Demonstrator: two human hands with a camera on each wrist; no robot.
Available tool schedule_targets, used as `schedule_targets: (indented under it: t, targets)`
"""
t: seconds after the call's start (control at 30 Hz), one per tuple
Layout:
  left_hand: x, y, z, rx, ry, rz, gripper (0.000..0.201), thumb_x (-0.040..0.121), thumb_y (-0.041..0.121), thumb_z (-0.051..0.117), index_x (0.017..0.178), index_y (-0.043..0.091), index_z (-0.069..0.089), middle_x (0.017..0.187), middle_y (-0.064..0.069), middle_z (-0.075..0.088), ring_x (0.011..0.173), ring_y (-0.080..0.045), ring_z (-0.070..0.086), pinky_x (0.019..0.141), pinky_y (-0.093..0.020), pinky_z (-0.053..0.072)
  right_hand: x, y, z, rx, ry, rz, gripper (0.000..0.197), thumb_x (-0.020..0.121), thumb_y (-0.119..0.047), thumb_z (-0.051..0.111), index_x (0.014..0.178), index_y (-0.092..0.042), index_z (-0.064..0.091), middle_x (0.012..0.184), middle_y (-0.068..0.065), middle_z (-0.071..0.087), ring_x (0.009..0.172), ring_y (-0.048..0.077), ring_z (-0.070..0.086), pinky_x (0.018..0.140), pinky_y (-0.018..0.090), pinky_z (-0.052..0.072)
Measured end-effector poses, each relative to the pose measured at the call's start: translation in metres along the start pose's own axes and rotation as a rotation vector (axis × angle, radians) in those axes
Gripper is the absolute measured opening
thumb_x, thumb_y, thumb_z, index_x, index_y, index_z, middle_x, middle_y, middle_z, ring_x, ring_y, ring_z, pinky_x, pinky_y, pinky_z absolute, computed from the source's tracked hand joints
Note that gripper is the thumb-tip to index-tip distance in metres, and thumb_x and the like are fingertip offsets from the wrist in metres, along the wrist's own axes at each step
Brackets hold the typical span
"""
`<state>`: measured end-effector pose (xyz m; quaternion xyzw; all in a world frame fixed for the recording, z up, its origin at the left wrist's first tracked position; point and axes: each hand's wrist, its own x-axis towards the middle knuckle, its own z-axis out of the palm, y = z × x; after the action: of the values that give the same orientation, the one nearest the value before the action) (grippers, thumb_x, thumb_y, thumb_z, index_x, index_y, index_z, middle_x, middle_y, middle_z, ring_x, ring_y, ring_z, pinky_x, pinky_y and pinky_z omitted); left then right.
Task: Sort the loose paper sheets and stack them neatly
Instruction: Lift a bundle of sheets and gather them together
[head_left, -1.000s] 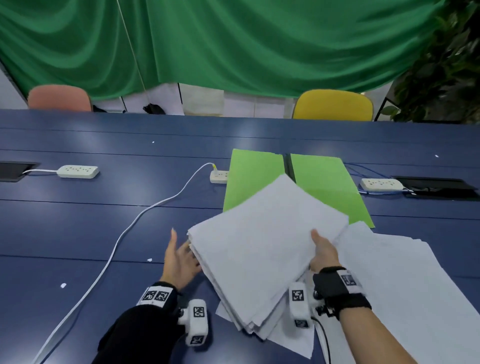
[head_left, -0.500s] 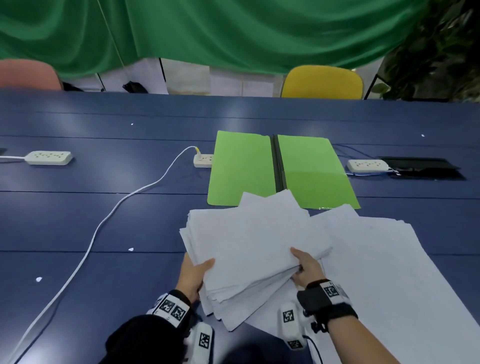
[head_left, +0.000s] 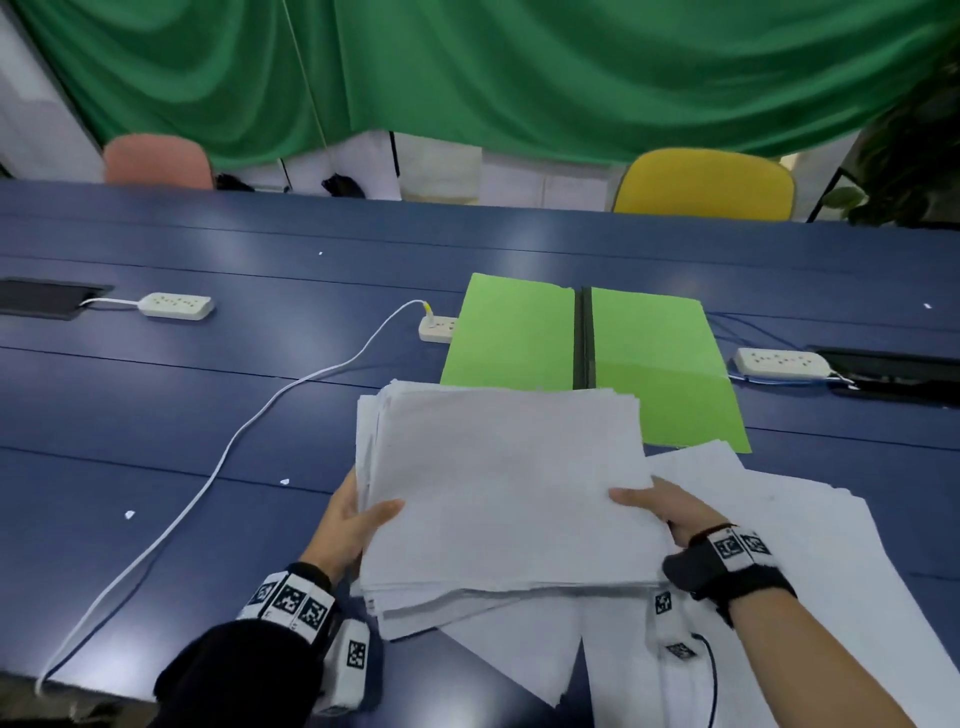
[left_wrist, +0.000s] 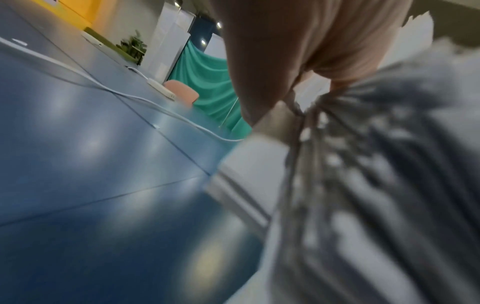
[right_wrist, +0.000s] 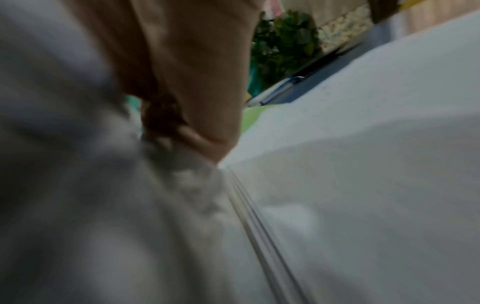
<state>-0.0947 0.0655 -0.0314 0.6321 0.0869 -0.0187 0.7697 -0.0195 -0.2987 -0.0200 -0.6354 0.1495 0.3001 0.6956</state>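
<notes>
A thick stack of white paper sheets (head_left: 498, 488) is held between both hands above the blue table (head_left: 182, 415). My left hand (head_left: 358, 519) grips its left edge, thumb on top and fingers underneath. My right hand (head_left: 654, 506) grips the right edge the same way. The sheets' edges are roughly squared, with a few lower sheets sticking out at the near side. The left wrist view shows the fanned sheet edges (left_wrist: 376, 185) under my left hand (left_wrist: 298, 61). In the right wrist view, my right hand (right_wrist: 187, 82) meets the stack (right_wrist: 91, 205). More loose white sheets (head_left: 779, 571) lie spread at the right.
An open green folder (head_left: 587, 358) lies flat behind the stack. White power strips (head_left: 176, 305) (head_left: 782, 362) and a white cable (head_left: 249, 431) sit on the table. A yellow chair (head_left: 704, 182) and a pink chair (head_left: 156, 161) stand at the far edge, before a green curtain.
The stack was skewed diagonally and held mainly by my right hand. My left hand has taken its left edge, and the stack has turned square with the sheets more aligned.
</notes>
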Motion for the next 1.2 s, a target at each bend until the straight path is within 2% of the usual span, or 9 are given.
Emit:
schedule_targets:
  t: [0.1,0.23,0.4,0.57,0.73,0.83,0.93,1.07,1.2]
  targets:
    - [0.001,0.020,0.023,0.026,0.047,0.118,0.042,0.074,0.013,0.074,0.111,0.020,0.054,0.099,0.003,0.073,0.088,-0.014,0.069,0.072,-0.026,0.056,-0.006,-0.017,-0.003,-0.039,0.088,-0.299,0.090,0.028,-0.040,0.093,0.107,-0.005,0.065,0.100,0.009,0.072,0.093,0.023,0.067,0.088,0.039,0.051]
    - [-0.001,0.048,0.059,0.024,0.107,0.281,0.040,0.085,-0.009,0.055,0.105,0.025,0.052,0.089,0.014,0.072,0.081,0.000,0.067,0.068,-0.016,0.054,-0.035,-0.038,-0.010,0.010,0.210,-0.585,0.020,0.065,0.000,0.077,0.080,-0.005,0.064,0.055,-0.011,0.067,0.050,-0.001,0.061,0.049,0.012,0.047]
    - [-0.008,0.036,0.085,0.044,0.128,0.341,0.057,0.058,0.002,0.069,0.104,0.026,0.047,0.087,0.018,0.070,0.077,0.005,0.065,0.065,-0.013,0.053,-0.046,-0.021,-0.036,-0.050,0.191,-0.574,0.041,0.057,0.002,0.080,0.096,-0.004,0.067,0.075,-0.009,0.074,0.073,0.003,0.069,0.072,0.018,0.055]
    - [-0.011,0.010,0.078,0.082,0.127,0.293,0.062,0.058,-0.004,0.083,0.113,-0.001,0.055,0.110,-0.013,0.065,0.089,-0.005,0.066,0.075,-0.017,0.054,-0.049,-0.012,-0.047,-0.128,0.183,-0.607,0.037,0.069,0.017,0.067,0.086,-0.017,0.068,0.075,-0.010,0.074,0.075,0.002,0.068,0.073,0.018,0.053]
    - [-0.014,0.025,0.092,0.106,0.166,0.306,0.035,0.071,-0.021,0.064,0.097,0.002,0.061,0.075,0.018,0.071,0.067,0.009,0.063,0.058,-0.008,0.049,-0.046,-0.020,-0.034,-0.039,0.220,-0.645,0.055,0.034,-0.050,0.089,0.078,-0.020,0.077,0.077,-0.004,0.075,0.073,0.007,0.068,0.069,0.018,0.055]
    - [-0.011,0.032,0.085,0.059,0.193,0.369,0.040,0.062,0.000,0.078,0.099,0.005,0.063,0.085,0.010,0.071,0.076,0.003,0.066,0.067,-0.013,0.053,-0.051,-0.034,-0.033,-0.009,0.225,-0.719,0.012,0.064,-0.016,0.082,0.074,-0.019,0.076,0.073,-0.007,0.074,0.069,0.004,0.067,0.067,0.017,0.054]
    - [-0.010,0.025,0.074,0.073,0.179,0.342,0.048,0.061,-0.005,0.079,0.101,0.011,0.057,0.089,0.008,0.071,0.081,0.002,0.065,0.073,-0.013,0.053,-0.055,-0.036,-0.041,-0.084,0.199,-0.748,0.035,0.054,0.000,0.081,0.080,-0.021,0.069,0.072,-0.013,0.072,0.069,0.000,0.065,0.068,0.013,0.052]
    - [-0.008,0.012,0.076,0.099,0.193,0.302,0.058,0.067,-0.023,0.066,0.100,0.022,0.050,0.097,0.000,0.062,0.078,0.005,0.063,0.071,-0.010,0.051,-0.066,-0.043,-0.043,-0.355,0.296,-0.665,0.050,0.060,0.008,0.081,0.090,-0.026,0.059,0.084,-0.001,0.059,0.073,0.001,0.054,0.063,0.002,0.041]
    - [-0.002,0.004,0.075,0.059,0.203,0.277,0.054,0.065,-0.017,0.072,0.099,0.020,0.052,0.092,0.003,0.065,0.077,0.003,0.064,0.071,-0.012,0.052,-0.089,-0.080,-0.026,-1.118,0.448,-0.490,0.056,0.062,-0.032,0.084,0.110,-0.034,0.054,0.101,0.001,0.064,0.090,0.020,0.058,0.079,0.026,0.043]
